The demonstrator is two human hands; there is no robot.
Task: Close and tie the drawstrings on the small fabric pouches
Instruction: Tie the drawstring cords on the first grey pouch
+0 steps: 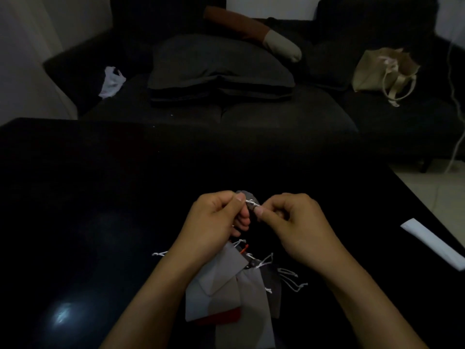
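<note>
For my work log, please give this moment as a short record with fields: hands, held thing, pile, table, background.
left hand: left hand pinches the white string
right hand: right hand pinches the same string from the other side
held thing: dark pouch, mostly hidden behind the fingers
pile: grey pouches with loose strings, under the wrists; something red among them
table: black table; white paper strip at its right edge
background: dark sofa, cushion, beige bag

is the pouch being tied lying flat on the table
No, both the left hand and the right hand hold the dark pouch up above the table, pinching its white drawstring.
</note>
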